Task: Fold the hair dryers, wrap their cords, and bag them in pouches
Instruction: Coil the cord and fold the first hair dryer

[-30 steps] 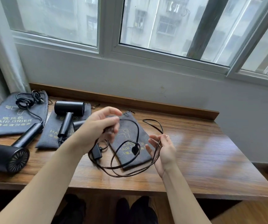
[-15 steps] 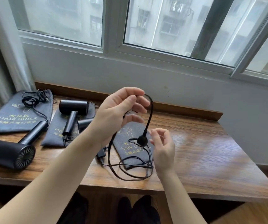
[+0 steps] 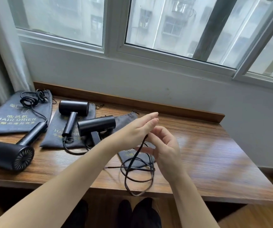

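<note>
A wooden table (image 3: 206, 162) under the window carries 3 grey pouches and 3 black hair dryers. The left hand (image 3: 139, 130), fingers straight and pressed together, meets the right hand (image 3: 163, 148), which pinches the cord (image 3: 137, 171) looping down onto the nearest pouch (image 3: 126, 117).

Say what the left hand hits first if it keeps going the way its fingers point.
The left hand has straight fingers aimed right and away, above the table. Nothing stands in that line on the bare wood; probably the raised back edge of the table or the wall comes first. Depth is unclear.
</note>
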The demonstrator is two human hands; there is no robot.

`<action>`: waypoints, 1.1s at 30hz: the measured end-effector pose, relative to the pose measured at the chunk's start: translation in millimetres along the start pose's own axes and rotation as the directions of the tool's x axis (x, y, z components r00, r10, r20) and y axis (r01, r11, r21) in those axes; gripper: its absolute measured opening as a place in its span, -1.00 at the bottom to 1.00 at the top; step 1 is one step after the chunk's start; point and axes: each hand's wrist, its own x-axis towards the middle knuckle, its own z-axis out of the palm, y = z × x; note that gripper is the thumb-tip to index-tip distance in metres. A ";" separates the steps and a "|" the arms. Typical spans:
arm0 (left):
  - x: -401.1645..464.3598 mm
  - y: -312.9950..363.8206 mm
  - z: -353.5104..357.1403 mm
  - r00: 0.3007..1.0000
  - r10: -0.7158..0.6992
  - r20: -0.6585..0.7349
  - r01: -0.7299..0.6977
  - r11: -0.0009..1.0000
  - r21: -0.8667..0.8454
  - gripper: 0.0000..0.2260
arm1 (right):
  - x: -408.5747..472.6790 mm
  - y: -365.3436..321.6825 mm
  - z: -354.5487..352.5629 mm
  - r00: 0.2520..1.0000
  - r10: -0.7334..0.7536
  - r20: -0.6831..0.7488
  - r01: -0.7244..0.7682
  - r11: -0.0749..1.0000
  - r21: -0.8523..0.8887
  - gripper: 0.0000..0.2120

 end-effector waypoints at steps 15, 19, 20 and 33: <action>-1.7 -49.7 25.9 0.992 -0.085 -0.092 0.046 0.930 -0.365 -0.61 | 0.0 12.2 -0.3 0.987 0.144 -0.078 -0.143 0.990 0.013 -0.58; 0.9 -53.3 27.5 0.999 -0.032 -0.027 0.024 0.964 -0.265 -0.55 | -2.1 16.7 -1.8 0.949 0.313 -0.051 -0.293 0.926 0.238 -0.63; -0.4 -55.0 26.7 1.000 -0.024 -0.015 0.020 0.968 -0.252 -0.52 | -2.6 18.7 -3.4 0.947 0.322 -0.013 -0.305 0.910 0.282 -0.67; -12.3 -91.2 9.1 0.798 -0.477 0.369 0.251 0.819 0.516 -0.73 | 0.1 13.6 -50.2 0.931 0.162 -0.326 -0.138 0.986 0.098 -0.68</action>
